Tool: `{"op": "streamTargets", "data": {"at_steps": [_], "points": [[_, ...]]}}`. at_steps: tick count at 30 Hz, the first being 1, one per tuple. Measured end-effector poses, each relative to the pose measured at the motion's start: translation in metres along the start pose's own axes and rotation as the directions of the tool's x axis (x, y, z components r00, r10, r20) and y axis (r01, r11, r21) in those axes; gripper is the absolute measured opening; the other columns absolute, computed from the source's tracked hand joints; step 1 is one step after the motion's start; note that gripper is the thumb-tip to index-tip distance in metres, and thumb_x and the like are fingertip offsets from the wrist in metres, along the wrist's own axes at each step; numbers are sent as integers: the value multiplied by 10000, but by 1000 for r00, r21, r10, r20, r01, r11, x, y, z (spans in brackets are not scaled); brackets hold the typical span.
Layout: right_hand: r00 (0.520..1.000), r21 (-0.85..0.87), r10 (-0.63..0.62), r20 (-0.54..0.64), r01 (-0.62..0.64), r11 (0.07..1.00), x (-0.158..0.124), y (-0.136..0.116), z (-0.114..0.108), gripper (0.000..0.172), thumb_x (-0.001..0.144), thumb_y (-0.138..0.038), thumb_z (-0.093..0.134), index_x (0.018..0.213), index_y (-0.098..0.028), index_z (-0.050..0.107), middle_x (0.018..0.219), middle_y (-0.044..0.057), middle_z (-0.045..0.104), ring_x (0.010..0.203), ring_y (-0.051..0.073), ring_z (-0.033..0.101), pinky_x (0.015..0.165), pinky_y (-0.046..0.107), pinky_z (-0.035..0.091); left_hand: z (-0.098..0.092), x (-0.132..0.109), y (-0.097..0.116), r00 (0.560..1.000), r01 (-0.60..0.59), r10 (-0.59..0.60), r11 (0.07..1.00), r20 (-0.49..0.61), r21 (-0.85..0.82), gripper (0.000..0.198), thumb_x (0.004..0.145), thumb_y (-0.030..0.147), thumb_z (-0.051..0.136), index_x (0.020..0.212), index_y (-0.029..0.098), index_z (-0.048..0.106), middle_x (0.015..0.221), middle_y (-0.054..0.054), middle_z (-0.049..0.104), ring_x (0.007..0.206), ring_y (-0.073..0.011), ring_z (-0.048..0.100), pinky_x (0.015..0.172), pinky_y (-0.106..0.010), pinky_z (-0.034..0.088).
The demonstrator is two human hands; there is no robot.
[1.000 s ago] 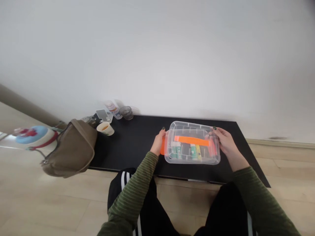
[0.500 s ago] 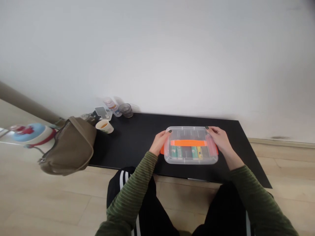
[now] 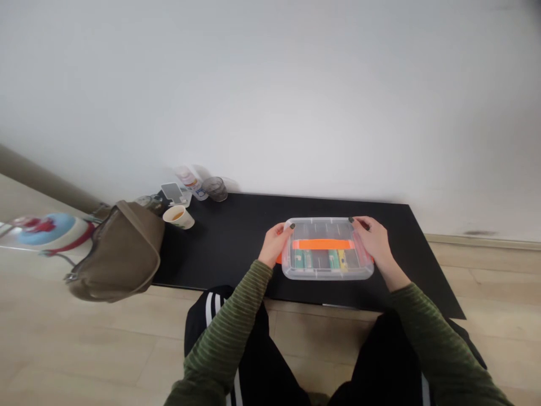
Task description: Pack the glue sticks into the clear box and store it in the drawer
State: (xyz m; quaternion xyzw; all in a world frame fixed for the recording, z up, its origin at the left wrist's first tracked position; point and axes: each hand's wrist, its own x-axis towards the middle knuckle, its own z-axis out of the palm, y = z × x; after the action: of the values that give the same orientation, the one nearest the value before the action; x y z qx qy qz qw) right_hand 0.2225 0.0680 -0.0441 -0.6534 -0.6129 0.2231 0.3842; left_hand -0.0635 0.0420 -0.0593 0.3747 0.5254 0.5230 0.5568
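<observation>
A clear plastic storage box point(image 3: 321, 269) with an orange handle point(image 3: 324, 244) is at the right half of the black table point(image 3: 224, 248). Green and yellow packets show through its lid. My left hand point(image 3: 274, 243) grips the box's left side, thumb on the lid's far left corner, fingers mostly hidden along the side. On the opposite side my right hand point(image 3: 375, 239) holds the far right corner, with the thumb on top and the fingers bent over the edge. Whether the box rests on the table or is slightly raised, I cannot tell.
To the left, a brown bag point(image 3: 122, 254) hangs over the table edge. Near it stand a paper cup point(image 3: 178, 216) with an orange-brown drink, a dark glass point(image 3: 215, 189), a white bottle point(image 3: 191, 181) and a phone-like device point(image 3: 172, 193). A wall point(image 3: 296, 101) runs behind.
My right thumb and hand have shifted slightly left along the box's far right corner. The box and my left hand stay almost in place.
</observation>
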Motion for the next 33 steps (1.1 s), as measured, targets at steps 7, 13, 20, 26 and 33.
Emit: {"op": "streamTargets", "data": {"at_steps": [7,13,20,26,33], "points": [[991,216,131,-40,-119,969,-16,26,-2,490,788,-515,650,1165,-201,651,1198,114,668,1105,264,611,938,409,498,-8,-13,-8,987,74,-90,990,-130,-116,535,682,412,833,1100,136,647,1030,-120,697,887,-189,667,840,-322,518],[858,612,414,304,-509,606,-52,30,0,408,741,-425,737,1072,-204,645,996,75,728,902,240,702,752,340,597,-7,-58,-8,975,201,-165,939,146,-279,515,744,353,784,1166,89,652,962,-127,722,899,-225,681,861,-344,519],[891,694,340,301,-449,563,-68,7,-2,426,701,-304,774,1093,-197,644,1041,63,724,947,231,691,806,324,585,0,-67,-10,992,109,-87,958,95,-266,504,731,303,770,1185,126,642,1068,-111,717,1008,-243,666,935,-366,490],[943,649,247,223,-332,685,-69,7,3,618,736,-324,727,1324,-255,552,1328,57,618,1198,280,595,975,427,531,1,-57,-20,999,44,-40,982,26,-183,481,755,372,740,1167,146,639,1104,-102,699,992,-229,652,929,-372,483],[961,610,188,201,-274,744,-68,12,5,574,786,-321,660,1343,-271,525,1341,46,602,1233,270,568,1028,439,490,-7,-53,-23,999,-22,21,999,44,25,486,828,419,662,1232,156,607,1188,-117,661,1100,-256,608,1004,-394,439]]}}
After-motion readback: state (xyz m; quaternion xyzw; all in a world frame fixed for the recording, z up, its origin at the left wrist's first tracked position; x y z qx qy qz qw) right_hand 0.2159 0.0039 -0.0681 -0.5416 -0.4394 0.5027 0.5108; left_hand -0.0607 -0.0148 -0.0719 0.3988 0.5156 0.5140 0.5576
